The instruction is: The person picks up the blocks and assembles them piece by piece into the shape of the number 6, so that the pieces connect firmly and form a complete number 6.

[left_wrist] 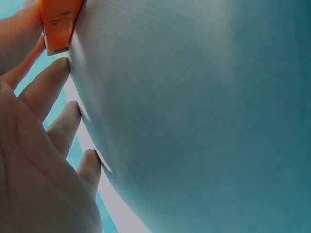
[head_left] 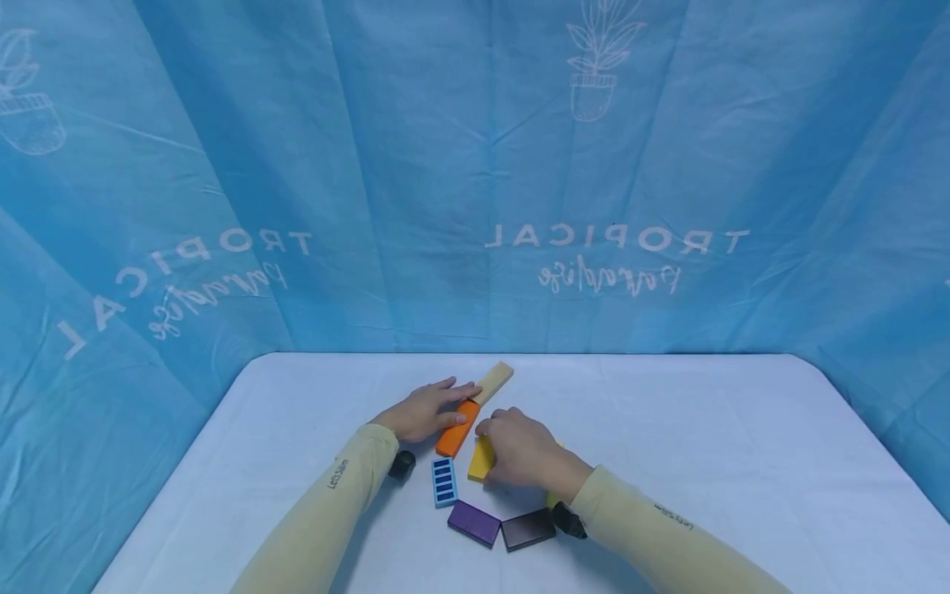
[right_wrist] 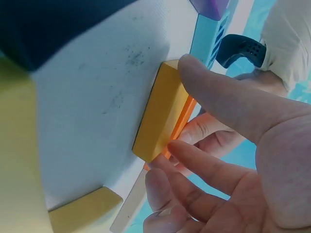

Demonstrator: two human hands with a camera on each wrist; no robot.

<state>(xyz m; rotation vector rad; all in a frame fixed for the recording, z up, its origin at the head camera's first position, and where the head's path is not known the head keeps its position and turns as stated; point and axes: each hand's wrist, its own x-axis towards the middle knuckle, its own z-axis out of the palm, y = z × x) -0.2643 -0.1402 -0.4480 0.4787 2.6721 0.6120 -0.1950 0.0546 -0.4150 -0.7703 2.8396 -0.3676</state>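
On the white table, my left hand (head_left: 425, 412) lies with its fingers stretched out. Its thumb touches an orange block (head_left: 453, 439), and its fingertips reach the end of a pale wooden block (head_left: 496, 379). In the left wrist view, the end of the orange block shows above spread fingertips. My right hand (head_left: 525, 452) pinches a yellow block (right_wrist: 161, 111) between thumb and fingertips, just right of the orange one. Part of that block is hidden in the head view. A light blue block (head_left: 444, 483) with dark panels lies at the orange block's near end.
A purple block (head_left: 474, 524) and a black block (head_left: 529, 530) continue the curve nearest me. Yellow-green pieces (head_left: 552, 499) sit partly under my right wrist; another yellowish block (right_wrist: 87, 213) shows in the right wrist view. A blue printed curtain (head_left: 416, 206) hangs behind the table.
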